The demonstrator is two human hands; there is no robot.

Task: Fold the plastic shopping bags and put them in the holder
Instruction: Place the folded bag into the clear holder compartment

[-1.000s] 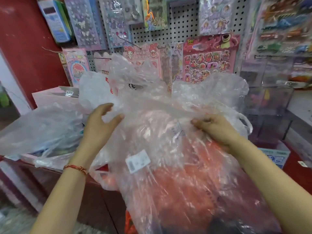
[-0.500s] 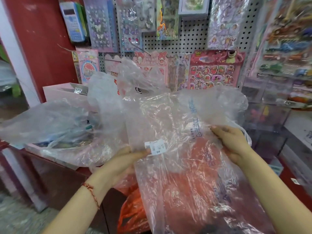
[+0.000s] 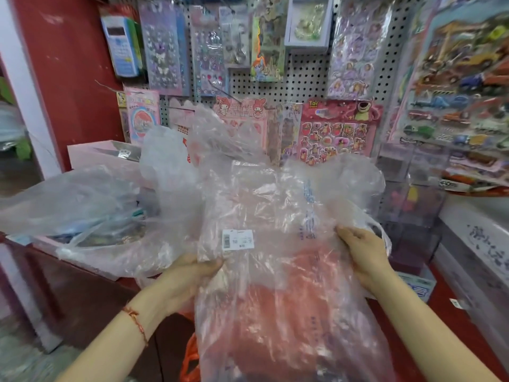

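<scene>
Landmark: clear plastic shopping bag (image 3: 275,205), crumpled, held up in front of the person and spread between both hands.
Bag markings: white barcode label (image 3: 237,239) on the front, towards its left edge; a column of blue print (image 3: 308,213) right of the label.
Left hand (image 3: 187,279): pinches the bag's lower left edge just below the label, thumb on the front; the fingers are hidden behind the plastic.
Right hand (image 3: 363,255): grips the bag's right edge, fingers curled over the bunched plastic.
Wrist item: red cord bracelet (image 3: 136,321) on the left wrist, below and left of the bag.
Seen through the bag: a red-orange mass in its lower half; what it is cannot be told.
Orange bag (image 3: 190,359): hangs at the bag's lower left, partly behind it.
Other bags: heap of clear plastic bags (image 3: 91,213) left of the held bag, lying on the worktop (image 3: 82,285); a white bag with red print (image 3: 165,161) stands up behind and left of it.
Pink box (image 3: 91,155): behind the heap, further left of the bag.
Pegboard (image 3: 303,78): behind and above the bag, hung with sticker sheets.
Bear sticker sheet (image 3: 338,130): directly above the bag's upper right corner.
Packaged calculator (image 3: 121,45): far upper left of the bag.
Vehicle sticker sheet (image 3: 462,78): upper right of the bag.
Clear display case (image 3: 413,202): just right of the bag.
</scene>
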